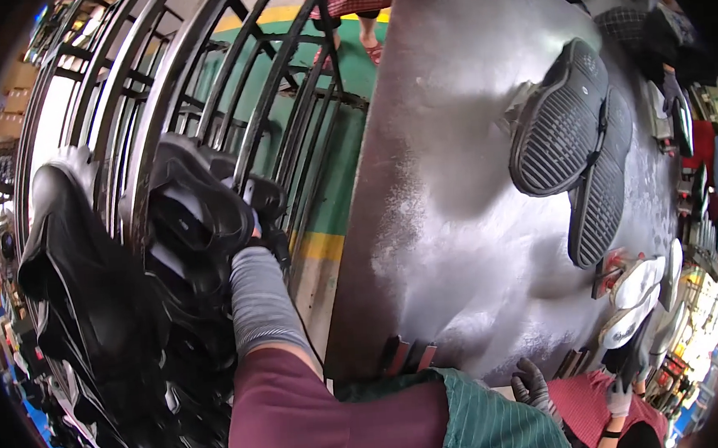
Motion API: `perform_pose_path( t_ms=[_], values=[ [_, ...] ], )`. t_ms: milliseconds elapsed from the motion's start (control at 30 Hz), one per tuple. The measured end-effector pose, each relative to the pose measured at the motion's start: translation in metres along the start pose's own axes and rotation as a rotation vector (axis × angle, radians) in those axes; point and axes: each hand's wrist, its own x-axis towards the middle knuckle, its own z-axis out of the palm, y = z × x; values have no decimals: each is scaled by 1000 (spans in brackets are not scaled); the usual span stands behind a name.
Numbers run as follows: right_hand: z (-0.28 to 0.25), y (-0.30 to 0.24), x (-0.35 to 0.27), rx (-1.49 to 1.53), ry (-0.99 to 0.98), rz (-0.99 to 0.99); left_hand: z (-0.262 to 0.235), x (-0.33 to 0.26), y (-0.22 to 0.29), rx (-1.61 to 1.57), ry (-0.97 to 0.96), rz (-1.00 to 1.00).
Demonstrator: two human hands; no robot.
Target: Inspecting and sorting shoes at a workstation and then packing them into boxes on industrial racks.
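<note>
My left arm, in a maroon sleeve and grey arm cover, reaches into the rack at the left. Only a sliver of my left hand [255,228] shows; its fingers are hidden behind a black shoe [201,203], so their grip cannot be made out. A larger, slightly blurred black shoe [87,268] stands further left with its toe up. More black shoes [187,319] are crowded below. I cannot see my right hand. My green striped apron [497,418] spreads along the near table edge.
Two black shoes [560,127] lie soles outward on the metal table [461,250], with white shoes [634,292] at its right. Black metal bars [270,89] form the rack. A co-worker's grey-gloved hand [533,385] rests near the edge; another gloved hand [618,397] holds a dark item.
</note>
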Motion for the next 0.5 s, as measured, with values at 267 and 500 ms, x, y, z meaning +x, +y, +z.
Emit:
perform_pose_path(
  t_ms=[267, 500],
  values=[
    [-8, -62, 35, -161, -63, -308, -56, -110, 97, -440, 379, 330],
    [10, -232, 163, 676, -203, -163, -100, -209, 337, -961, -1105, 671]
  ],
)
